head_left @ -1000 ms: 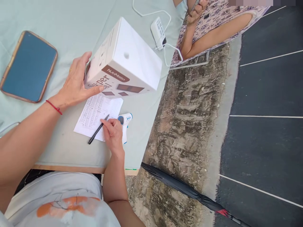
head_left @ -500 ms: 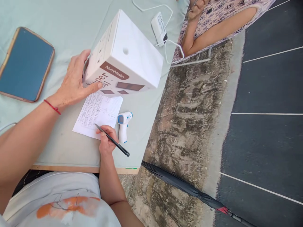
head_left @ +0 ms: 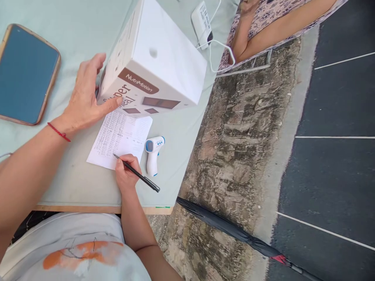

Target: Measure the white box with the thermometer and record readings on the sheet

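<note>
My left hand [head_left: 83,93], with a red cord on its wrist, holds the near left edge of a white box [head_left: 168,50] marked NutriMotion. The thumb lies across the printed front, and the fingers reach along the left side, their tips partly hidden. Between thumb and fingers, my right hand [head_left: 127,173] pinches a black pen [head_left: 143,178]. Its tip meets a white sheet [head_left: 102,144] covered in small handwriting and print. The box hides the sheet's far end. Just right of the sheet lies a white and blue infrared thermometer [head_left: 152,156].
A tablet [head_left: 26,74] in a brown case lies left on the pale green tablecloth [head_left: 73,175]. A white device [head_left: 200,23] with a cable is at the far right edge. Another person's arm [head_left: 281,33] is beyond it. A folded black umbrella [head_left: 225,224] leans by the near right corner.
The view has shifted slightly, and the box appears a little larger and higher. My right hand and the pen tip have moved slightly left. My left hand stays at the box.
</note>
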{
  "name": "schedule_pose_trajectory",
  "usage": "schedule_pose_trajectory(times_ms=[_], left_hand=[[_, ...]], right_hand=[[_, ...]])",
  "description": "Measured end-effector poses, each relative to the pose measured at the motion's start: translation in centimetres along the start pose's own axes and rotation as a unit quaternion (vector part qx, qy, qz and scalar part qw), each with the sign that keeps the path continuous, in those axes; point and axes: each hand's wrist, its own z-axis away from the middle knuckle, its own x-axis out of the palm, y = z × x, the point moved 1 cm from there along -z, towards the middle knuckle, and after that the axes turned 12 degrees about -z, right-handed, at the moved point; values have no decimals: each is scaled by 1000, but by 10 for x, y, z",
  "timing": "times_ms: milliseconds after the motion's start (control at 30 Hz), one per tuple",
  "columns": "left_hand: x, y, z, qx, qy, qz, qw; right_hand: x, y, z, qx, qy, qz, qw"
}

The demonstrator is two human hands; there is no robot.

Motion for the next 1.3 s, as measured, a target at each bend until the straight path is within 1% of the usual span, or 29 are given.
schedule_pose_trajectory(times_ms=[133,233,400,567,700,833,967,1100,1300], left_hand=[[-1,2,-1,-2,2,-2,1000],[0,-1,-1,0,-6,16,1000],[1,-4,0,2,2,37,999],[0,1,-1,-7,-3,12,1000],[1,3,-2,-22,-4,0,1000],[2,0,-3,-36,-12,13,999],[2,-3,-3,-24,1,37,999],[2,-1,-2,-10,-2,21,1000],[2,2,-2,-32,-5,7,999]], right_hand=[[1,-3,-2,-18,-8,2,1000],[0,-3,-2,-33,-6,-7,999],[-1,-1,-1,-19,-11,7,1000],[-1,-1,-1,-12,-10,14,1000],[-1,-1,-1,-17,2,13,1000],[0,0,0,-35,5,16,999],[0,1,-1,-49,3,6,999],[0,2,0,-48,-2,4,999],[-1,4,3,-39,17,8,999]])
